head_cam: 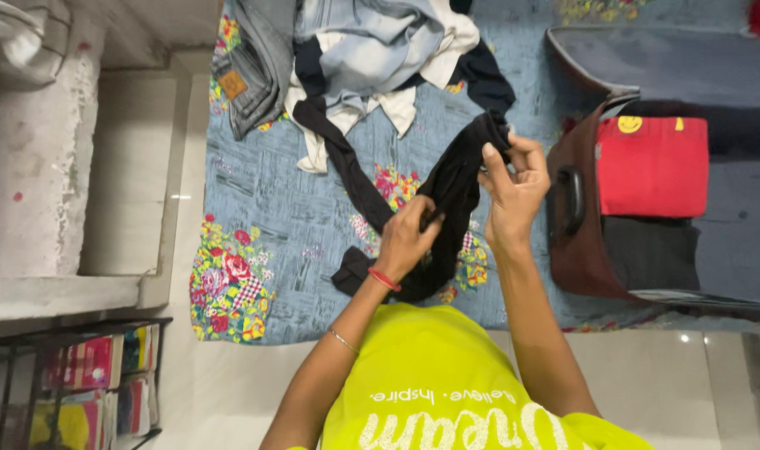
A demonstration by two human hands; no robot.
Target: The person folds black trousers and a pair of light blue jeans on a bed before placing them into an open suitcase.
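A long black garment (pixel 451 187) hangs stretched between both hands over the blue flowered bedsheet (pixel 263 200). My left hand (pixel 409 237) pinches it near the middle, wrist with a red bangle. My right hand (pixel 513 179) grips its upper end, fingers curled around the cloth. The garment's lower end lies bunched on the sheet close to my yellow-green shirt.
A pile of clothes (pixel 371 58), jeans, pale blue, white and black pieces, lies at the far side of the sheet. An open brown suitcase (pixel 575 250) on the right holds a folded red garment (pixel 653 167) and dark clothes. A rack of books (pixel 88 387) stands at lower left.
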